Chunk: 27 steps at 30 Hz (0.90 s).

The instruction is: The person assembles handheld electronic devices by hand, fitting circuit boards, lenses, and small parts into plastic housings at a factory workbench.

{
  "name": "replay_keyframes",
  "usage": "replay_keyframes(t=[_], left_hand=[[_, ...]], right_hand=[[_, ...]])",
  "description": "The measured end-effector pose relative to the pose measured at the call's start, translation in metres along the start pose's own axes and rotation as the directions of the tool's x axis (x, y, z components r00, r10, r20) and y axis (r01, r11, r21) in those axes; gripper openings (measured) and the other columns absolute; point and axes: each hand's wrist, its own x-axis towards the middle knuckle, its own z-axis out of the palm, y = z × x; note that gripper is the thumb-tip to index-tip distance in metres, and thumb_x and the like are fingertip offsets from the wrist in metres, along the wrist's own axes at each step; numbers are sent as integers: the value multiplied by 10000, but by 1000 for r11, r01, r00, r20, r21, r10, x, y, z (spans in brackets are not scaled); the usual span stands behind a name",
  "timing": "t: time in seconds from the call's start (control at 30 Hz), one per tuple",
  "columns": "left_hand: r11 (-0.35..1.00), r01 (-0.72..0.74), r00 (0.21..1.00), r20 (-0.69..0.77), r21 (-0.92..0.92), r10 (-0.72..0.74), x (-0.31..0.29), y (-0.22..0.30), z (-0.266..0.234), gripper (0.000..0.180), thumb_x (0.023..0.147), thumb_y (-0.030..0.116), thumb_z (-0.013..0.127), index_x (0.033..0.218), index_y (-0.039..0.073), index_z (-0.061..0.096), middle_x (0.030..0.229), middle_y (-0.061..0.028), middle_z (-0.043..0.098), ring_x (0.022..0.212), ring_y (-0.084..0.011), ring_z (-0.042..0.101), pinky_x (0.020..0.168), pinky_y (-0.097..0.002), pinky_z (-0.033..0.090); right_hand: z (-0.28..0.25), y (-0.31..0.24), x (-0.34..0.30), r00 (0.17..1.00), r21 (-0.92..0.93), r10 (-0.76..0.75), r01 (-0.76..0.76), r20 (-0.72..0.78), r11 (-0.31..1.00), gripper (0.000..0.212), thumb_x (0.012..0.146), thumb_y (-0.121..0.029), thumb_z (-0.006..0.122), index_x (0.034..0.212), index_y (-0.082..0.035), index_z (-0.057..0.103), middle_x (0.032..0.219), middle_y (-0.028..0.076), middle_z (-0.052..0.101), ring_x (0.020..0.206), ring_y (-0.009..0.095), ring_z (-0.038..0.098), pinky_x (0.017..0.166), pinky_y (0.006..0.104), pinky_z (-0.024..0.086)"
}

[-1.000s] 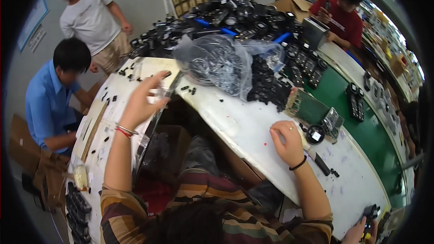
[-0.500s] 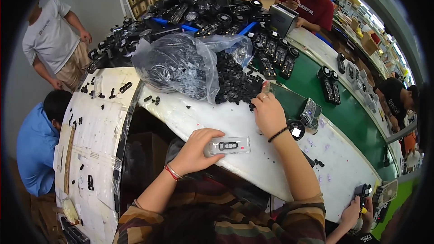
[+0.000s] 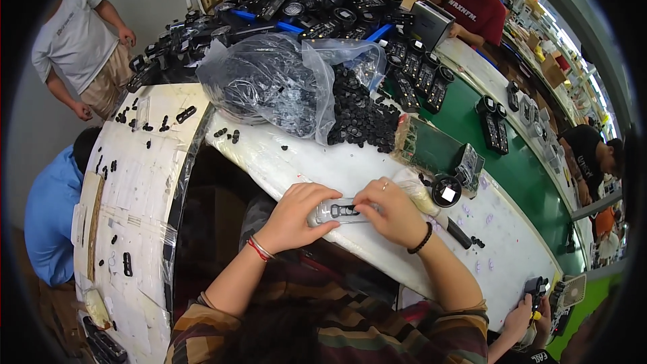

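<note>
My left hand [image 3: 293, 219] grips the left end of a clear plastic block [image 3: 325, 214], thumb along the near side and fingers along the far side. In a recess of the block sits a black elongated frame [image 3: 344, 209]. My right hand [image 3: 394, 214] is over the block's right end, its thumb and fingertips pinched together at the frame; anything small between them is hidden. Beyond both hands spreads a heap of small black pieces [image 3: 364, 118], spilling from a clear plastic bag [image 3: 263, 81].
A green-topped box [image 3: 431, 143] and a black round-headed device [image 3: 446, 191] stand right of the heap. A dark-handled tool [image 3: 459, 232] lies nearer. Black devices [image 3: 283, 3] are piled behind the bag. A co-worker's hands [image 3: 519, 320] hold a device at lower right.
My right hand has come back from the heap of small pieces to the block. My left hand still holds the block, which has shifted only slightly.
</note>
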Motion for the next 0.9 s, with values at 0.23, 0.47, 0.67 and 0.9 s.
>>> replay_keyframes(t=[0.23, 0.47, 0.67, 0.9], left_hand=[[1000, 6, 1000, 9, -13, -6, -1, 2, 2, 429, 719, 205, 747, 1108, 97, 601, 1055, -68, 608, 1016, -259, 556, 920, -359, 393], [1000, 19, 1000, 17, 5, -19, 0, 0, 4, 339, 746, 235, 725, 1045, 118, 619, 1048, -43, 594, 1008, -236, 554, 916, -352, 389], [1000, -9, 1000, 14, 22, 9, 3, 3, 3, 275, 753, 219, 726, 995, 123, 639, 1067, -32, 599, 1016, -223, 555, 914, -331, 388], [993, 57, 983, -169, -100, -74, 19, -4, -15, 166, 793, 98, 673, 953, 67, 642, 1058, -101, 601, 1016, -264, 564, 893, -357, 440]], right_hand=[[14, 4, -5, 996, 33, -26, 29, -87, 999, 117, 756, -68, 691, 865, -76, 649, 900, 57, 601, 845, 253, 530, 758, 350, 432], [-3, 10, -13, 974, -117, -228, 227, 7, 967, 171, 732, -131, 718, 886, -101, 650, 1026, 42, 612, 978, 258, 544, 834, 375, 430], [-2, 10, -12, 960, -233, -272, 279, 63, 931, 191, 756, -220, 692, 905, -115, 635, 1100, 51, 585, 1049, 255, 528, 862, 373, 414], [4, 11, -13, 966, -188, -254, 258, 44, 948, 202, 754, -215, 692, 895, -100, 606, 1080, 64, 587, 1018, 254, 538, 852, 369, 416]])
